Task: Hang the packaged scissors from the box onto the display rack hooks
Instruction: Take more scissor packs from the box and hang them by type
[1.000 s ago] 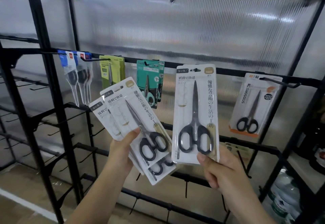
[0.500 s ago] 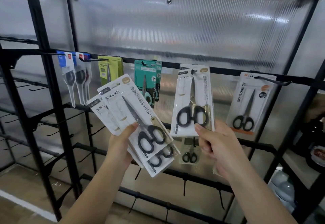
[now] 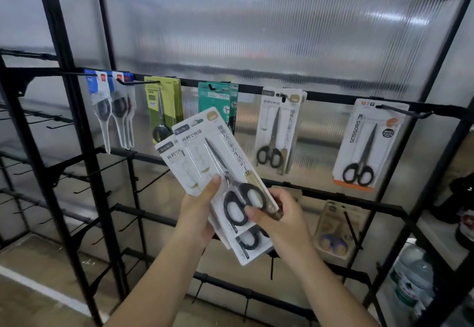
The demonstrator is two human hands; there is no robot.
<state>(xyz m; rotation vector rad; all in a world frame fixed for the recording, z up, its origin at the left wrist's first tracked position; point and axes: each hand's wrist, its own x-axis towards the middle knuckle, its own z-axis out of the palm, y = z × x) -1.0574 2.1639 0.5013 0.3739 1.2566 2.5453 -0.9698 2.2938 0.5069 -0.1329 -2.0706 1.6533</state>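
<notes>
A black metal rack [image 3: 77, 147] fills the frame, its bars crossing in front of a ribbed, translucent plastic panel [image 3: 282, 39] that catches pale light at the upper right. Along the top bar [image 3: 325, 96], across the middle of the frame, packs of scissors hang on hooks: clear-and-blue packs [image 3: 112, 111] at the left, yellow-green packs [image 3: 161, 106] next, teal packs [image 3: 218, 98] partly behind the held stack, white packs [image 3: 278, 131] right of centre, and a white pack with an orange foot [image 3: 364, 144] at the far right. Lower bars at the left of the frame carry bare hooks [image 3: 51, 124]. At the centre, the left hand [image 3: 200, 214] grips a fanned stack of white packs [image 3: 205, 162], thumb pressed on the front one, the stack tilted toward the upper left. The right hand [image 3: 277, 219] pinches the lower edge of the front pack at the black handles, its grip closed on that pack. Below the second bar at the right hangs a beige pack [image 3: 336, 234], blurred. At the lower right of the frame sit large water bottles [image 3: 413, 275]. A pale floor [image 3: 33, 270] with a white line shows at the lower left.
</notes>
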